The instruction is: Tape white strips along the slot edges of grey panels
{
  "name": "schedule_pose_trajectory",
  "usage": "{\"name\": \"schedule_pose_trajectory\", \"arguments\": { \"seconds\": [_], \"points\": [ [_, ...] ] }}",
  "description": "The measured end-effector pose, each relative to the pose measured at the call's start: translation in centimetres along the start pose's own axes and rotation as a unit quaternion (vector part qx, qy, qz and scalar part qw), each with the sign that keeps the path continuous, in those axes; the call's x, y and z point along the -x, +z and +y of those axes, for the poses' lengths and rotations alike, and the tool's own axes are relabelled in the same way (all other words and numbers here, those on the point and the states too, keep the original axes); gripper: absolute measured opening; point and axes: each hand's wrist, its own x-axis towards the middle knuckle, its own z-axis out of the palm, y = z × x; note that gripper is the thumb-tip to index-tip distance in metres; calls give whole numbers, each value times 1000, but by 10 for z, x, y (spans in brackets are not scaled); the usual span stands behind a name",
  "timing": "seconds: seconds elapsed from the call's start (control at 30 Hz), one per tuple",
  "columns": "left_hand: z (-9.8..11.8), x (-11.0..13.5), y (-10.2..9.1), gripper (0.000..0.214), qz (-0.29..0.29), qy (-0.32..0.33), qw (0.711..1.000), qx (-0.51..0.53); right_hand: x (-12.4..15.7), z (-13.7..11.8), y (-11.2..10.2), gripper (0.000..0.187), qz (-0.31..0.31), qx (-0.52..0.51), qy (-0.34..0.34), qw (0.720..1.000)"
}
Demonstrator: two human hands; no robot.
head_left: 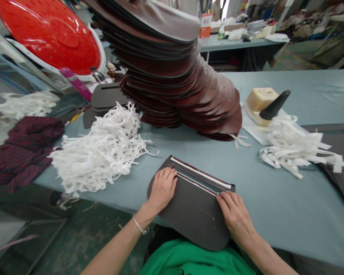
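Note:
A dark grey leather panel [195,214] with rounded lower corners lies at the table's front edge, its lower part overhanging towards my green shirt. Near its straight top edge runs a long narrow slot. White tape strips [200,173] line both long sides of this slot, with thin brown edges showing. My left hand [163,187] has its fingers pressed together on the slot's lower edge at the left end. At the right end, my right hand [234,210] pinches that same edge between thumb and fingers. The undersides of the fingertips are hidden.
Behind the panel leans a tall stack of brown leather pieces [189,84]. White strips [100,152] are heaped at left, more strips [292,141] at right beside a cream block [260,101] with a black-handled tool [275,105]. A red tray [57,34] stands at back left.

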Motion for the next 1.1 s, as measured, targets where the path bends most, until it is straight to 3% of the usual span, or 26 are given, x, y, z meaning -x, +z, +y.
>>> {"name": "schedule_pose_trajectory", "arguments": {
  "seconds": [0.17, 0.27, 0.87, 0.97, 1.1],
  "points": [
    [49, 4, 4, 31, -64, 54, 996, 33, 3, 2, 8, 33, -3, -18, 23, 1000],
    [64, 8, 9, 30, -80, 72, 994, 25, 5, 4, 12, 38, -14, -20, 15, 1000],
    [85, 17, 12, 40, -111, 105, 984, -95, 1, 5, 10, 30, 3, -64, -1, 998],
    [83, 19, 14, 42, -118, 111, 984, -80, 2, 5, 11, 23, 3, -102, 34, 994],
    [82, 24, 19, 45, -98, 106, 987, -75, 5, 7, 14, 23, 51, -148, 91, 983]
  ]
}}
